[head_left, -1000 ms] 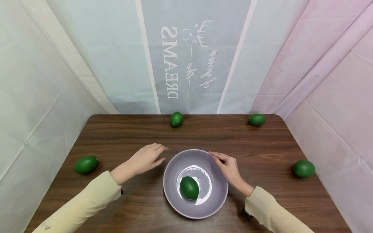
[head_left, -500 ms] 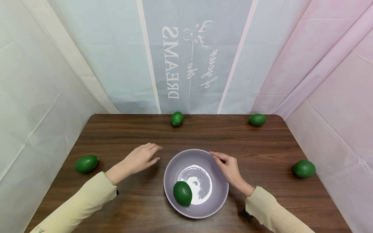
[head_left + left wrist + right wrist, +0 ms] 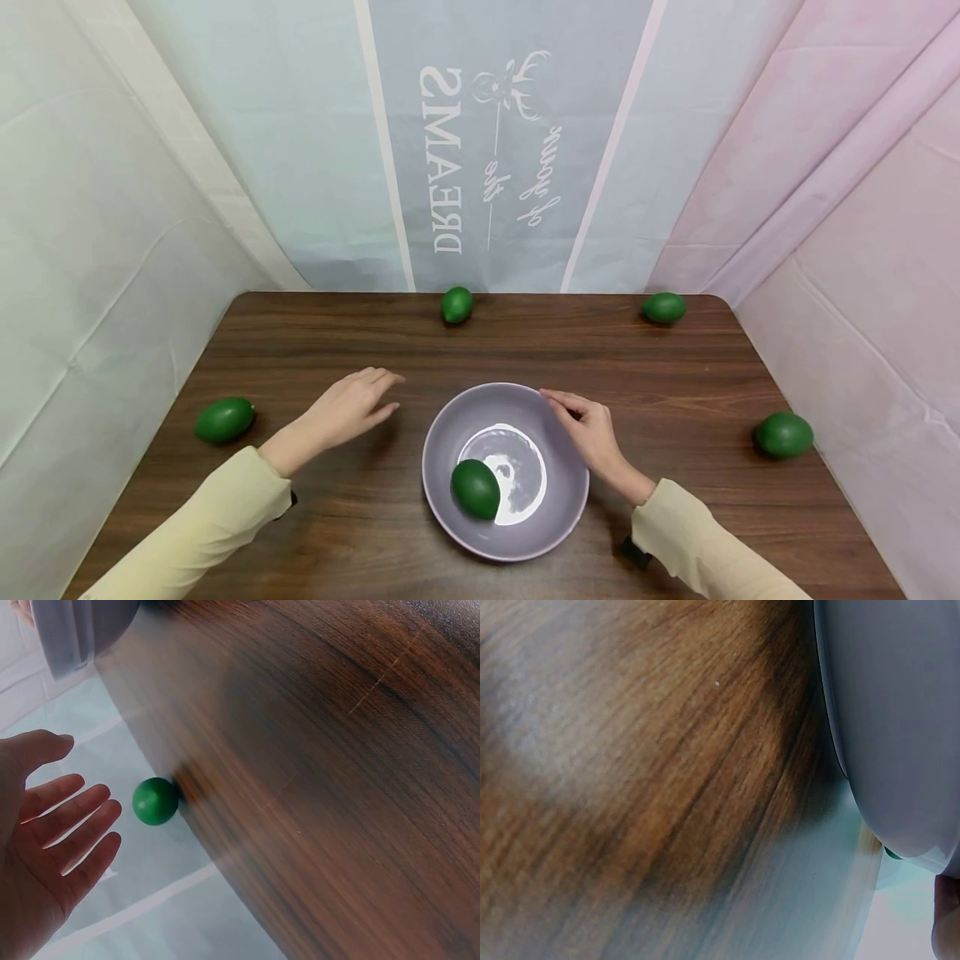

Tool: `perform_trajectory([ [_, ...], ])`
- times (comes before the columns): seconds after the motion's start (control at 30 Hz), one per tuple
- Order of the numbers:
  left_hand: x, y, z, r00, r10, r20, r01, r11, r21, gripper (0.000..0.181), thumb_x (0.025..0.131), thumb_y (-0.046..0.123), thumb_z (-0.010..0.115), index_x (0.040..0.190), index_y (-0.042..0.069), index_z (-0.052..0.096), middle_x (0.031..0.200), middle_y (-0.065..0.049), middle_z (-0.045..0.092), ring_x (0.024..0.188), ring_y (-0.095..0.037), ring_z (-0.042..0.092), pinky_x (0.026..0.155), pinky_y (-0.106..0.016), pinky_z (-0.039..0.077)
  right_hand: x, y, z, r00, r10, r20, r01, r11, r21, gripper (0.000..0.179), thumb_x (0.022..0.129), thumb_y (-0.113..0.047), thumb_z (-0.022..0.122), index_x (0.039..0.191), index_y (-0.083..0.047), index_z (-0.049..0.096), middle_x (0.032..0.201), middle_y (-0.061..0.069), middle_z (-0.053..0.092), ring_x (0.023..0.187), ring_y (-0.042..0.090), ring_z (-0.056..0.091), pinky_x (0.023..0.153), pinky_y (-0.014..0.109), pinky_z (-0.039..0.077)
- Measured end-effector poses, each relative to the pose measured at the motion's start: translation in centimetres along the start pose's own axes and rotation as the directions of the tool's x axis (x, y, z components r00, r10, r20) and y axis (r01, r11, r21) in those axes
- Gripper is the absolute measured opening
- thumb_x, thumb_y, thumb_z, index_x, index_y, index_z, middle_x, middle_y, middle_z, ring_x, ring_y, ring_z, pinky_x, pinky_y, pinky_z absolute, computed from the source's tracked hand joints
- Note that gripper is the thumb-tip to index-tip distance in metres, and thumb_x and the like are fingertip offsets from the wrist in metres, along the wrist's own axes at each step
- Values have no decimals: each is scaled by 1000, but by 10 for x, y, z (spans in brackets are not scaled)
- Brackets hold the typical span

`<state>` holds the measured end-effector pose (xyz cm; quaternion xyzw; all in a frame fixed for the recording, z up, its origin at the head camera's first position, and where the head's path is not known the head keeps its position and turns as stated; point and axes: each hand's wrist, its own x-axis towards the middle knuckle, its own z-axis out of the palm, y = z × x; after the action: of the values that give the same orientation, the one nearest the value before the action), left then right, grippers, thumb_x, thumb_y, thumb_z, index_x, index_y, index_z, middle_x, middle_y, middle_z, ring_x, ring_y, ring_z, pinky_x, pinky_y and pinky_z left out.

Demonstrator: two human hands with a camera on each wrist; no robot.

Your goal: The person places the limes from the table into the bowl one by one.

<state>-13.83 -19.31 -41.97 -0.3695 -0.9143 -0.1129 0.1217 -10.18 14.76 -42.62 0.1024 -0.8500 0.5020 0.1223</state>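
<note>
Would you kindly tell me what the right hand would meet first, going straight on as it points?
The bowl: the right hand seems to pinch its rim, so that comes first, though exact depth is hard to judge.

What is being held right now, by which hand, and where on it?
The right hand pinches the purple bowl by its rim, at the far right side in the head view. The left hand holds nothing.
</note>
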Motion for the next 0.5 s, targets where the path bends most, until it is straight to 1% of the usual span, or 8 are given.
perform_trajectory([
  [0.17, -3, -3, 1, 1000, -15, -4, 16, 1000, 7, 35, 80, 18, 68, 109, 0, 59, 102, -10, 62, 96, -24, 58, 83, -39, 48, 0, 0, 0, 1000, -3, 0, 3, 1000, 0, 17, 83, 4, 62, 97, 2, 70, 97, 17, 68, 95, 24, 63, 77, 6, 42],
  [0.5, -10, -9, 0, 999, -49, 0, 49, 999, 6, 35, 80, 17, 68, 109, 0, 59, 102, -10, 62, 96, -24, 59, 81, -39, 49, 0, 0, 0, 1000, -4, -3, 4, 1000, 6, 17, 83, 4, 61, 97, 3, 70, 97, 19, 67, 95, 22, 63, 77, 6, 42],
])
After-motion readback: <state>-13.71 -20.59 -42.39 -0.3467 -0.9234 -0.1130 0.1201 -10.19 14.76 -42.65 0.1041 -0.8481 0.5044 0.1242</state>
